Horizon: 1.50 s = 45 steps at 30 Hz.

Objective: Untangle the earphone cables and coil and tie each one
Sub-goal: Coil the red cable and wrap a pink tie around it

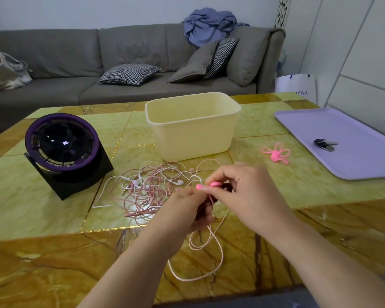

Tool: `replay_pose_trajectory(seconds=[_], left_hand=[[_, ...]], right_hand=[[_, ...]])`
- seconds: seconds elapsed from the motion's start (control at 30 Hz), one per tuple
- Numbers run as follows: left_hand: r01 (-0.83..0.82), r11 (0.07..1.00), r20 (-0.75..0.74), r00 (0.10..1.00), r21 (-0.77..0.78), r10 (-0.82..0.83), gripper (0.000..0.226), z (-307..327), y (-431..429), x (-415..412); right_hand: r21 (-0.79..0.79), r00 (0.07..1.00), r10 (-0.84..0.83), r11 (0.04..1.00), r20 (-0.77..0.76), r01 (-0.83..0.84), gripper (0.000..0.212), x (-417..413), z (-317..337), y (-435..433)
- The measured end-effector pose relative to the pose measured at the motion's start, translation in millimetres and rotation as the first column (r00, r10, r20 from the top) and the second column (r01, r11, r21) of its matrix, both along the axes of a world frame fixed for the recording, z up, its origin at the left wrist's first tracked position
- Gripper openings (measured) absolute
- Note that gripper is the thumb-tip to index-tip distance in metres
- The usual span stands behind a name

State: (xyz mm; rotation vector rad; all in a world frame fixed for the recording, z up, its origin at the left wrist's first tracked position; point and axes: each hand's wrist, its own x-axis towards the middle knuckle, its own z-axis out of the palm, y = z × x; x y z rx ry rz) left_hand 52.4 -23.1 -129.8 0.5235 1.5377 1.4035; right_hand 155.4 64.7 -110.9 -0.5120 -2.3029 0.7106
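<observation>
One glossy marble table (42, 263) bearing tangled cables (147, 192) fronts a grey sofa (131, 45).

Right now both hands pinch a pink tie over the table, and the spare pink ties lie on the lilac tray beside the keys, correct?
Not quite. The head view shows the spare pink ties on the table, left of the lilac tray, not on it; only the keys lie there. The left hand and right hand do pinch a pink tie.

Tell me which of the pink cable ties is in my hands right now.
The pink tie pinched between your left hand and right hand; the other ties lie bunched on the table beside the lilac tray.
</observation>
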Motion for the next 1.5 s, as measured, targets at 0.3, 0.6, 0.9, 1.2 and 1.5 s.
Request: replay_pose_trajectory(seconds=[0.3, 0.6, 0.9, 1.2, 1.5], left_hand=[[-0.19, 0.966, 0.446, 0.89, 0.178, 0.093, 0.013, 5, 4, 3], [-0.432, 0.853, 0.636, 0.754, 0.293, 0.163, 0.024, 16, 6, 0], [-0.609, 0.768, 0.695, 0.64, 0.199, 0.327, 0.019, 27, 3, -21], [-0.225, 0.907, 0.597, 0.801, 0.355, -0.035, 0.037, 30, -8, -17], [0.037, 0.935, 0.556, 0.795, 0.353, -0.241, 0.052, 20, -16, -17]], right_hand=[[0.389, 0.969, 0.043, 0.919, -0.245, 0.057, 0.004, -8, -17, -8], [-0.097, 0.951, 0.0, 0.995, -0.31, -0.031, 0.014, -9, -14, -12], [-0.294, 0.945, 0.106, 0.934, -0.309, -0.201, 0.01, -7, -6, -15], [-0.626, 0.901, 0.016, 0.714, -0.434, -0.314, 0.016, -6, 2, 1], [-0.627, 0.913, 0.197, 0.673, -0.357, -0.391, 0.014, 7, 10, 7]])
